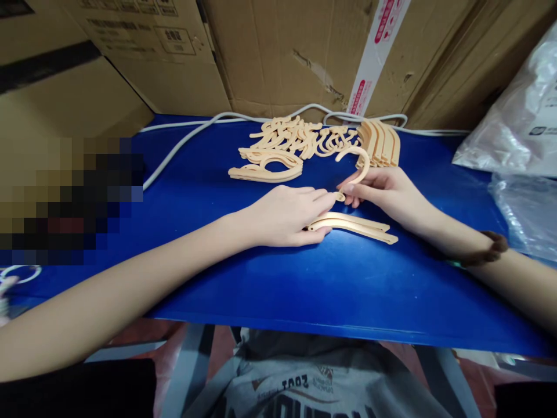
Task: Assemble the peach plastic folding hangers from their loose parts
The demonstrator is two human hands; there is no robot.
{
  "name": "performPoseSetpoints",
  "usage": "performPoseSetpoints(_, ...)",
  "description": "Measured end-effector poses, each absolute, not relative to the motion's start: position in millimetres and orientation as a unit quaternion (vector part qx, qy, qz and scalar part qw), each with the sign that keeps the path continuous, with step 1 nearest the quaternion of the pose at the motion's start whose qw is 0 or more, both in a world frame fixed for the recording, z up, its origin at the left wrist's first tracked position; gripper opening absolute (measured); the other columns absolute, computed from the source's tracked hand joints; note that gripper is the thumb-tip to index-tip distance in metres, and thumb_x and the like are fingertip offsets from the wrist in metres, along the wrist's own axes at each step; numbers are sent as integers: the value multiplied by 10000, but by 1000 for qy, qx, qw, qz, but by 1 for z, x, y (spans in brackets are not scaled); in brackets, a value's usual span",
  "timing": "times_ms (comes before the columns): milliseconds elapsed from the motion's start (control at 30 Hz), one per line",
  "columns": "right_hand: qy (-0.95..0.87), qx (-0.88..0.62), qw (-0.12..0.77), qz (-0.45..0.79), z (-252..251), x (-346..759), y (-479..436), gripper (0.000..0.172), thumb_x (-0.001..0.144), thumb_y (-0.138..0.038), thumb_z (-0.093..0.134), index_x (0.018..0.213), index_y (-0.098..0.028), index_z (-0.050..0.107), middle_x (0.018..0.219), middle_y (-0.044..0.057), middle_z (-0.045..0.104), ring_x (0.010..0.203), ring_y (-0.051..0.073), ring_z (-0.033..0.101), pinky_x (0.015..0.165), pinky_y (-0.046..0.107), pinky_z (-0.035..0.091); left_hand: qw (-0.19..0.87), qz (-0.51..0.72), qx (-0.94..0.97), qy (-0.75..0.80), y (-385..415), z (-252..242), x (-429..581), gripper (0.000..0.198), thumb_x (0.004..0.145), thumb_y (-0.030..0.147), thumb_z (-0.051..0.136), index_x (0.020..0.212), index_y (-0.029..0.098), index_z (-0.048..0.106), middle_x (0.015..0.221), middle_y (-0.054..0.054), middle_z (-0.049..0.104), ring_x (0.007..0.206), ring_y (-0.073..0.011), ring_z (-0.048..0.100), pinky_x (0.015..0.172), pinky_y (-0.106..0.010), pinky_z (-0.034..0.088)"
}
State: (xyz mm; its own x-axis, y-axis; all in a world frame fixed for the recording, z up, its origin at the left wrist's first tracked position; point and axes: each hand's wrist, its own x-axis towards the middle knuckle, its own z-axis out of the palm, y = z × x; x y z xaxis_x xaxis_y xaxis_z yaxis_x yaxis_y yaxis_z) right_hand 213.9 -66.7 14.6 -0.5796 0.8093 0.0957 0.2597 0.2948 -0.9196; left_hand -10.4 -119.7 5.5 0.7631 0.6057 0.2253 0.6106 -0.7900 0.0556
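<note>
Hook (366, 162): held upright in your right hand (379, 187), its curve rising above your thumb and fingers, which are clamped on its lower part. Your left hand (289, 216) lies palm down to the left, thumb and fingers closed about the left ends of two bars (362, 228); its fingertips reach the foot of the hook. Contact there is partly hidden, so whether they press on it cannot be told.

The hook looks to be light, stiff plastic, smooth enough to turn between your fingers. The thin curve is judged the weaker part; take hold low, near the foot, as your right hand does.

The bars point right, below the hook, over the bench (282, 290). Beyond your hands lie a folded stack (266, 174), spare hooks (335, 146) and spare bars (380, 142).
</note>
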Motion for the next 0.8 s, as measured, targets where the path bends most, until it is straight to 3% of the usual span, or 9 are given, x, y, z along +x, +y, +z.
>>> performPoseSetpoints(233,-770,-337,299,452,10,216,-70,275,897,-445,685,804,-192,737,776,18,707,699,132,610,711,284,508,44,-137,-939,-312,-120,1,-12,240,986,400,512,935,167,540,940,-45,646,774,-181,589,610,-312,384)
performPoseSetpoints(533,-755,-332,308,475,7,217,-69,198,875,-380,704,840,-192,652,772,-9,637,706,124,578,725,281,487,51,-154,-948,-273,-120,1,-10,181,1015,307,467,999,150,556,1063,-75,641,898,-194,572,737,-308,436)
performPoseSetpoints(800,-720,-339,331,508,4,215,-70,261,851,-308,718,1037,-222,555,744,-39,624,683,129,588,725,304,516,37,-142,-949,-280,-120,2,-11,216,1022,331,451,1001,162,584,1104,-71,644,917,-196,568,753,-313,429)
